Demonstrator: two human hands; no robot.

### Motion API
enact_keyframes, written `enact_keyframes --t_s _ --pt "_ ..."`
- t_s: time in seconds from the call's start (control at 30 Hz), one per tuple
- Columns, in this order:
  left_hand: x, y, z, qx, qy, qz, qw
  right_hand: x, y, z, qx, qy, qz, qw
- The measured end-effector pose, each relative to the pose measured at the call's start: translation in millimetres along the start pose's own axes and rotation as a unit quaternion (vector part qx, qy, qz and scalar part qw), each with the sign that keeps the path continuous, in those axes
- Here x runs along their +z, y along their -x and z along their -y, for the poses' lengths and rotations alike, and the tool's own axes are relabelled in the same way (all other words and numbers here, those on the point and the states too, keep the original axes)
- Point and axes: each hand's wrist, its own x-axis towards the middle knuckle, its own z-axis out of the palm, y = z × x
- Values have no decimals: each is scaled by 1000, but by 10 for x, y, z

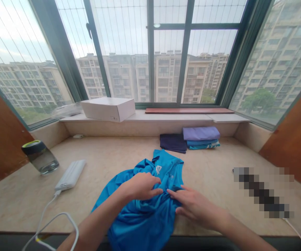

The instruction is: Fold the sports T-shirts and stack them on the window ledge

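Observation:
A bright blue sleeveless shirt [150, 216] with a small white logo lies rumpled across the counter, its lower part hanging over the front edge. My left hand [146, 185] rests on the middle of the cloth, thumb and fingers apart. On the shirt's right side, my right hand [192, 204] touches the fabric with its fingers stretched out and its thumb apart. Folds of cloth gather between the two hands. Some fingertips are partly hidden by the hands and fabric.
Behind the shirt lie a folded dark cloth [173, 143] and a stack of folded lilac and blue clothes [201, 134]. A water bottle [40, 158] and a white power bank [70, 175] with a cable stand left. A pixelated object [262, 193] lies right. A white box [100, 109] sits on the sill.

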Motion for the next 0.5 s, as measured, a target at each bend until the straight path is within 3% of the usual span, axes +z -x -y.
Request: enact_keyframes --t_s 0.13,0.3,0.43,0.5 --pt "74 -363 157 -18 -36 -43 998 -237 341 -428 103 85 -49 990" --pt "338 -544 283 -52 -121 -10 991 -558 582 -907 213 160 -117 957" --pt "331 -465 256 -100 -156 -9 983 -573 642 -920 240 158 -169 943" --pt "254 -392 237 -150 -179 11 972 -538 646 -830 227 143 -154 951"
